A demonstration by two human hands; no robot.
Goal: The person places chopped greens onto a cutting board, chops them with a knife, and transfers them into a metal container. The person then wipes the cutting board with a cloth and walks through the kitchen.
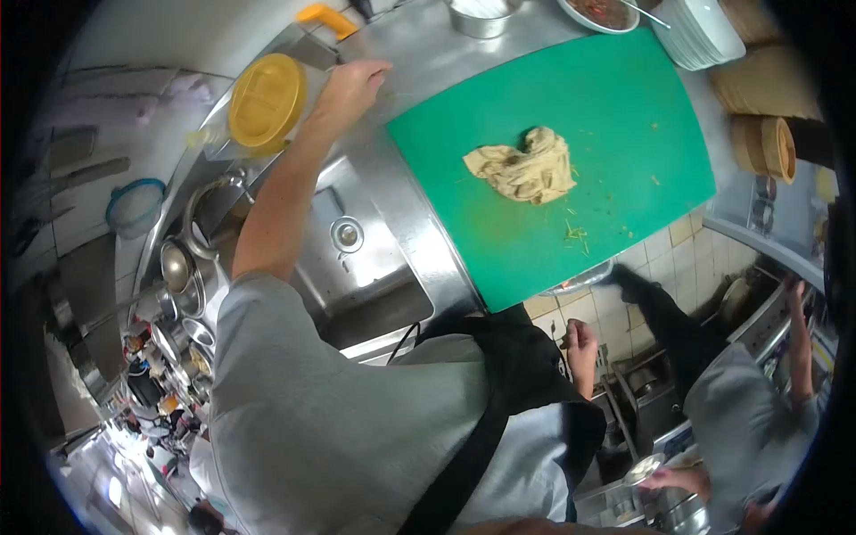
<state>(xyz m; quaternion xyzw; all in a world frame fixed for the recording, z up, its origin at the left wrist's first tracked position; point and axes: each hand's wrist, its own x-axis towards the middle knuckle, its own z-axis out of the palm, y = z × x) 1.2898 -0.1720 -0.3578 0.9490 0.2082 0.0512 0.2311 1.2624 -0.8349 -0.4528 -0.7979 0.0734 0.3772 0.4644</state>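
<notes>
My left hand point(357, 82) is stretched out over the steel counter beside the sink, its fingers curled together. Close to it are a knife's orange handle point(328, 18) and a container with a yellow lid point(266, 102). Whether anything sits in those fingers is hidden. Down by my dark apron, my right hand point(581, 346) is closed, and I cannot make out what it holds, if anything. A crumpled tan cloth point(535, 174) lies on the green cutting board point(633, 107), with yellowish shreds and crumbs around it. Neither hand touches the cloth.
A steel sink point(366, 290) lies left of the board. Behind stand a metal pot point(481, 22), a bowl of reddish food point(606, 13) with a spoon, and stacked white plates point(700, 31). A bamboo steamer point(762, 149) is at right. A co-worker point(753, 419) stands at lower right.
</notes>
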